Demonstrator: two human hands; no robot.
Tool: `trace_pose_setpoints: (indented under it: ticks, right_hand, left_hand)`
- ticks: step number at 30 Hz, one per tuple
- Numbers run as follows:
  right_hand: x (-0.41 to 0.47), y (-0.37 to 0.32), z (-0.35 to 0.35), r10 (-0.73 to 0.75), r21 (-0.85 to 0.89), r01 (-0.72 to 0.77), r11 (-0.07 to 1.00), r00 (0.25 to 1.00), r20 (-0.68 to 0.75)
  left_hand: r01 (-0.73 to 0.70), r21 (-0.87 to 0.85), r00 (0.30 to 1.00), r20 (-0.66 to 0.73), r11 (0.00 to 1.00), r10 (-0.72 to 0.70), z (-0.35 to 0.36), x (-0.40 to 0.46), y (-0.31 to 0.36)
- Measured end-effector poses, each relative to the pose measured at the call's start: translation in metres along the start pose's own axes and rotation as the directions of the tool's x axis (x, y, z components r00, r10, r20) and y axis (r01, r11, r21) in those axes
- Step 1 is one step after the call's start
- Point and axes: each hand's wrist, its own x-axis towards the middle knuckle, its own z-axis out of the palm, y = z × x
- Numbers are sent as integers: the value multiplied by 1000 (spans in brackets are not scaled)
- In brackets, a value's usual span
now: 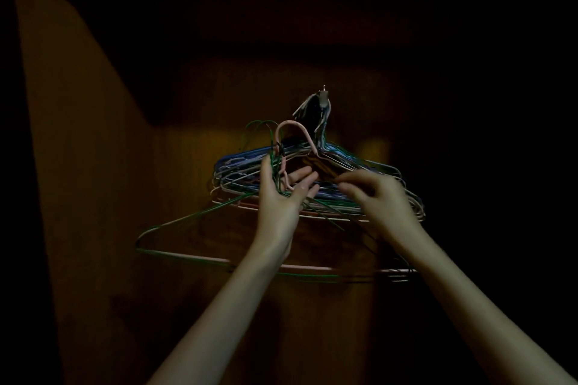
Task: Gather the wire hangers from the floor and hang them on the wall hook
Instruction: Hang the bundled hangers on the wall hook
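A thick bundle of wire hangers [237, 170], blue, white and green, hangs from a small metal wall hook [323, 93] on a dark wooden wall. In front of it my left hand [281, 194] is raised palm up and holds several loose hangers [200, 256] by their necks between thumb and palm, fingers mostly straight. Their pink and green hooks [292, 128] stand just below and left of the wall hook. My right hand [375, 194] pinches a wire near the necks of the held hangers. The held hangers' lower bars hang across both forearms.
The scene is very dim. A lighter wooden panel [62, 134] runs along the left side. The wall [344, 322] below the hangers is bare dark wood.
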Motion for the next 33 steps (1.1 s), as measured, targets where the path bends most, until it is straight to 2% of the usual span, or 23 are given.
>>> trace_pose_setpoints:
  ticks: [3,8,12,19,26,33]
  right_hand:
    - [-14,-7,12,-3,47,-1,999,997,82]
    - [-16,-8,15,25,56,-29,998,997,79]
    - [-16,-8,16,26,35,-29,999,997,76]
    - [-13,-8,14,70,143,-83,986,993,94]
    - [-7,3,9,78,153,-67,986,995,-66]
    - [-6,10,-4,76,124,-82,989,996,47]
  left_hand:
    - [25,-16,1000,-1,1000,-25,1,-1,-2]
    - [70,-39,997,21,997,-69,-1,-3,-2]
    - [93,30,993,67,995,-94,-4,-7,2]
    - [71,71,994,82,995,-77,-5,-7,0]
    - [74,-12,996,53,997,-73,-9,-10,-2]
    - [76,-76,997,1,994,-76,-7,-9,2]
